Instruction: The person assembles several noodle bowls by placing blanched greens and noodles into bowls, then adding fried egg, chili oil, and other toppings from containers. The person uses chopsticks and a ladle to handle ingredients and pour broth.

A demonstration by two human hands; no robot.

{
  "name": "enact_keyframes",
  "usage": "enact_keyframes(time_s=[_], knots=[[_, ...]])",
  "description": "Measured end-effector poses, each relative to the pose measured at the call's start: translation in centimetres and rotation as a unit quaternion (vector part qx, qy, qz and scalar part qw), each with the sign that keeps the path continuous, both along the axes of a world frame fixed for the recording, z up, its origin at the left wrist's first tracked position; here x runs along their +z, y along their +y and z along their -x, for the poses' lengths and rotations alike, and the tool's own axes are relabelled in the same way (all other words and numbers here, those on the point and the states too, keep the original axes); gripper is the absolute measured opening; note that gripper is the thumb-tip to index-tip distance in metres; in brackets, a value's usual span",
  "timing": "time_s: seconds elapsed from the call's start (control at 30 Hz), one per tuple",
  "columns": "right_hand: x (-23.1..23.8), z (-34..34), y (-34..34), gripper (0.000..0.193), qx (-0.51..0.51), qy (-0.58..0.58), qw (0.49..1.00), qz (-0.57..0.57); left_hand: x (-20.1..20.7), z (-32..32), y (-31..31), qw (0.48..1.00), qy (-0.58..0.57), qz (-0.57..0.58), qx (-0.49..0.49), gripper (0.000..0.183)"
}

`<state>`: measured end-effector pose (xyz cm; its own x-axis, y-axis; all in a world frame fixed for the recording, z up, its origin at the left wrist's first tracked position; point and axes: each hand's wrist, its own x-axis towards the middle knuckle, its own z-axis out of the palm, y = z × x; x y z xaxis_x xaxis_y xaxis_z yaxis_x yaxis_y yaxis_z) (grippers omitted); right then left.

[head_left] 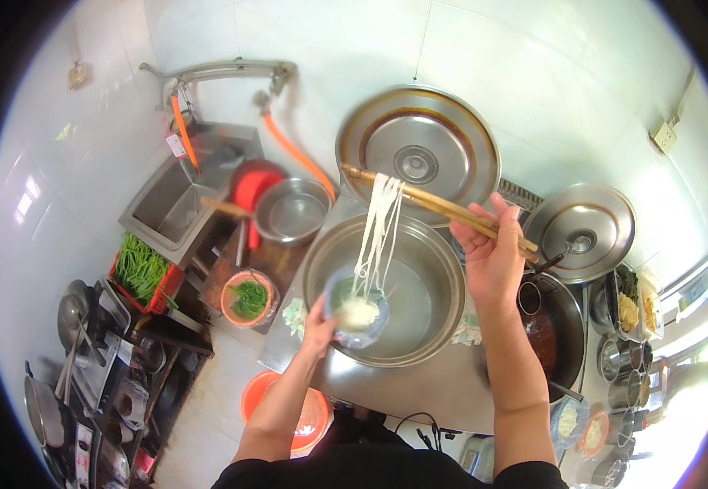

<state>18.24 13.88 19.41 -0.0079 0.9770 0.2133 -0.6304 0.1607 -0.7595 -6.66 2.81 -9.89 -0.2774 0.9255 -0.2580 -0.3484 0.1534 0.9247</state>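
Observation:
My left hand (318,329) grips the side of a bowl (378,328) with what looks like a clear plastic lining. Pale noodles and some green leaves lie inside it. Up above, my right hand (492,259) is closed round a pair of long wooden chopsticks (431,201), which slant up to the left. A bundle of white noodles (381,216) hangs from their far end, its lower strands reaching down into the bowl. Beneath the bowl stands a wide steel pot (427,330) with pale liquid in it.
Behind the pot leans a large steel lid (468,155); a smaller lid (615,216) lies right. A dark wok (562,350) sits beside my right forearm. At left are a sink (154,213), a steel pan (293,210), a red basket of greens (144,273) and a leaf-filled bowl (250,297).

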Motion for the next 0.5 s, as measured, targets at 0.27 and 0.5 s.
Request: enact_keyframes(time_s=[0.27, 0.5], knots=[[-10.8, -0.6, -2.4, 0.013, -0.041, -0.413, 0.910, 0.000, 0.5, -0.5, -0.4, 0.977, -0.211, -0.030, 0.005, 0.075], [-17.2, -7.5, -4.3, 0.013, -0.106, -0.436, 0.894, -0.025, 0.6, 1.8, -2.2, 0.967, -0.250, -0.032, 0.027, 0.076]])
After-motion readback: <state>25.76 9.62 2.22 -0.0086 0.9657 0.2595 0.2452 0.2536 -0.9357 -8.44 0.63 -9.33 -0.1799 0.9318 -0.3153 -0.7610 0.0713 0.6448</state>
